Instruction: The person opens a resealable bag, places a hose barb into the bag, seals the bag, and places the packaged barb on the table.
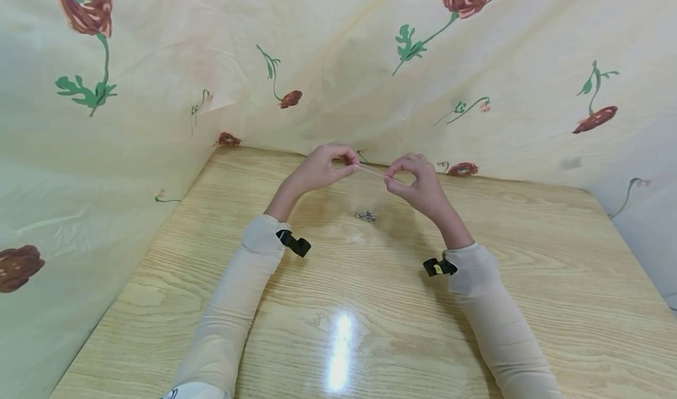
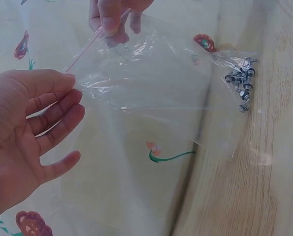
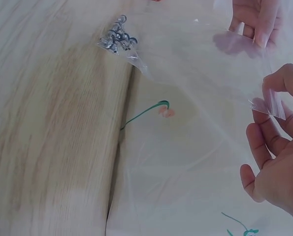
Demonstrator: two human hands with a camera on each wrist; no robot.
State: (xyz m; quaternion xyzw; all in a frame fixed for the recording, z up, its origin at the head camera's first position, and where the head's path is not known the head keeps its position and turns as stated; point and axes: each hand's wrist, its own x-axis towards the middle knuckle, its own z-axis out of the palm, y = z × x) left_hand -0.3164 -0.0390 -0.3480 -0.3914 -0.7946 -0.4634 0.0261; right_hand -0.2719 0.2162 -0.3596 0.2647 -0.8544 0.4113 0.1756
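Observation:
A clear zip-lock bag [image 2: 151, 73] hangs between both hands, its red-lined zip edge at the top. Several small metal screws [image 2: 242, 81] are gathered in its bottom corner; the head view has these screws [image 1: 367, 215] low between the forearms. My left hand [image 1: 327, 167] pinches one end of the zip edge between thumb and forefinger. At the other end, my right hand [image 1: 418, 184] pinches the edge the same way, with its other fingers loosely bent in the right wrist view. Whether the zip is sealed I cannot tell.
Beneath the arms is a light wood-grain table [image 1: 338, 293] with a bright glare spot near its front. A flower-printed cloth [image 1: 338, 64] rises behind the table's far edge and along its left side. Black straps [image 1: 294, 243] sit on both wrists.

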